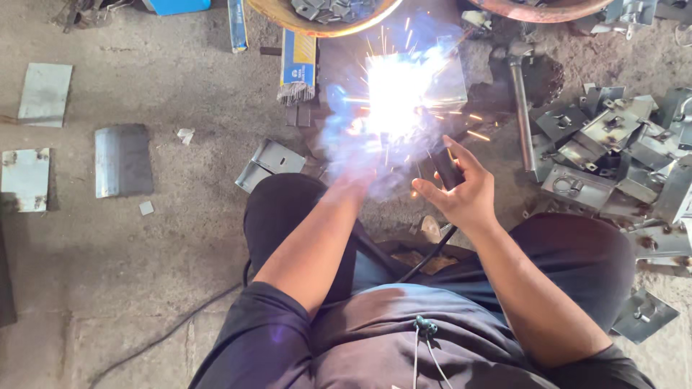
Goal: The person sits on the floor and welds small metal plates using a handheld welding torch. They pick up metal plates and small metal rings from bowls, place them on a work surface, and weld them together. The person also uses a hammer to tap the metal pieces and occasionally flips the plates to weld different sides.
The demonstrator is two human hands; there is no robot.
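Note:
My right hand (pixel 465 193) grips the black handle of a welding electrode holder (pixel 447 169), whose cable (pixel 425 259) runs back between my knees. A white-blue welding arc (pixel 395 94) flares just ahead of it, throwing sparks over a flat grey metal piece (pixel 453 81) on the floor. My left hand (pixel 355 184) reaches toward the arc. Glare and smoke wash it out, so its fingers and whatever it holds are hidden. I sit low, with dark trousers on both sides.
A heap of grey metal brackets (pixel 613 144) lies at the right, with a hammer (pixel 520 101) beside it. A blue-yellow electrode packet (pixel 298 68) and two rusty bowls (pixel 303 25) sit at the top. Loose plates (pixel 122 160) and a folded bracket (pixel 270 164) lie at the left.

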